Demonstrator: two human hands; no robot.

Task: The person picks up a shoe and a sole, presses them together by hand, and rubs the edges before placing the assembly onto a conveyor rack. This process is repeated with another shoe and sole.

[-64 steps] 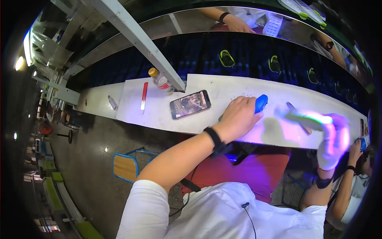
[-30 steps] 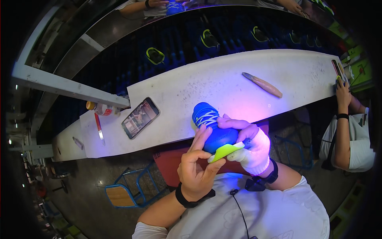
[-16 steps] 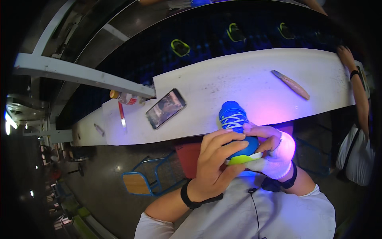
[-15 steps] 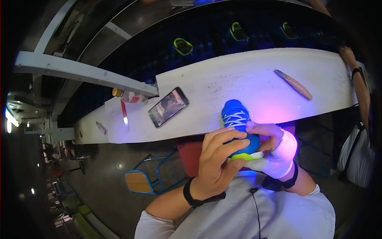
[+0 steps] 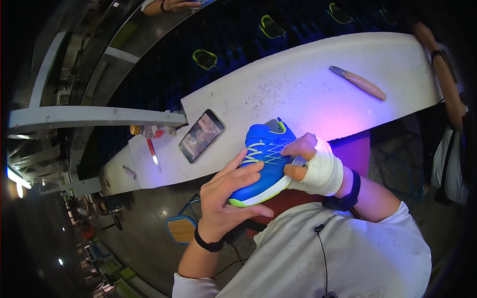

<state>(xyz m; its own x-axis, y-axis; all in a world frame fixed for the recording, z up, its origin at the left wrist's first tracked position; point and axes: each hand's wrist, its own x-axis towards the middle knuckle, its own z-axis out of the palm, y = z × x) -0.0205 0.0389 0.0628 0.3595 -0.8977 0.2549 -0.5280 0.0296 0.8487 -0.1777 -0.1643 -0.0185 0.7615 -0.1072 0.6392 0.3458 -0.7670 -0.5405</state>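
A blue sneaker (image 5: 263, 164) with pale laces, a white sole and lime-green edges is held over the near edge of the bench, its side turned up. My left hand (image 5: 226, 196) is closed around its toe end, fingers over the upper and thumb along the sole. My right hand (image 5: 313, 164), in a white fingerless covering, is at the shoe's side near the sole. Its fingers are bent against the patterned upper, around a small greyish thing (image 5: 298, 161) too unclear to name.
On the white bench (image 5: 278, 102) lie a phone (image 5: 202, 135), a wooden-handled blade (image 5: 357, 82) and a red-handled knife (image 5: 153, 155). A bottle (image 5: 151, 131) lies by a metal beam (image 5: 94, 116). Several lime-edged shoe parts (image 5: 272, 27) sit beyond. Another person's arm (image 5: 442, 74) rests at right.
The sneaker has turned from sole-edge toward me to side-up and moved left. My left hand has shifted to its toe end; my right hand has moved to its side.
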